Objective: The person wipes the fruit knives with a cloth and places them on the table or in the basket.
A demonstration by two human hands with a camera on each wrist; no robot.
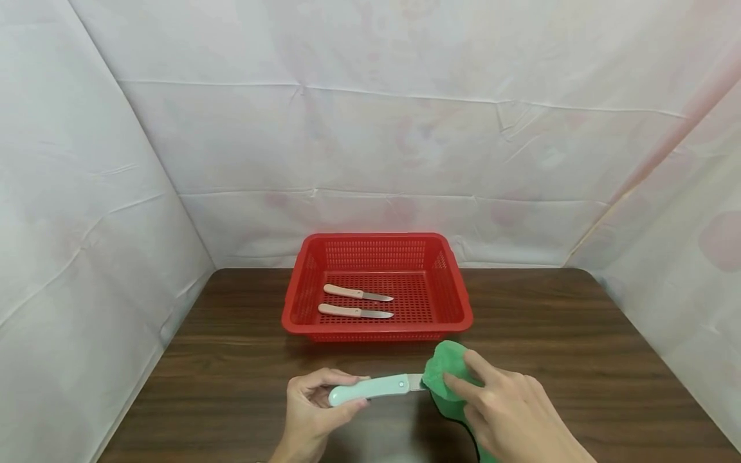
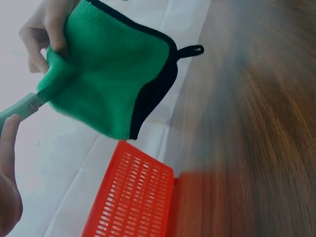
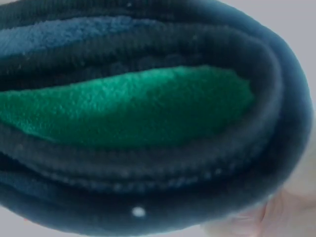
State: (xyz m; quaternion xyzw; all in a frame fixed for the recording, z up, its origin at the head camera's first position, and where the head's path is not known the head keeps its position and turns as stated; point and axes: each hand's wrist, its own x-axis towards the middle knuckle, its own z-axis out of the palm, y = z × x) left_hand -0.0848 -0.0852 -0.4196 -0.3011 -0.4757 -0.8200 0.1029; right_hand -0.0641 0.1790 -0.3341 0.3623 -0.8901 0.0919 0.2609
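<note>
My left hand (image 1: 315,411) grips the mint-green handle of a small knife (image 1: 376,387), its blade pointing right. A green cloth (image 1: 448,370) with a dark edge covers most of that blade. Fingers of my right hand (image 1: 506,405) pinch the cloth around the blade. In the left wrist view the cloth (image 2: 111,74) hangs down with a black loop at its corner, and the knife handle (image 2: 22,109) runs into its fold. The right wrist view is mostly filled by the folded cloth (image 3: 138,111), hiding the fingers' hold.
Behind the hands a red plastic basket (image 1: 379,331) stands on the dark wooden table (image 1: 231,366). Inside lie two knives with pale pink handles, an upper one (image 1: 344,291) and a lower one (image 1: 340,311), blades to the right. Pale sheets (image 1: 370,141) enclose the table's back and sides.
</note>
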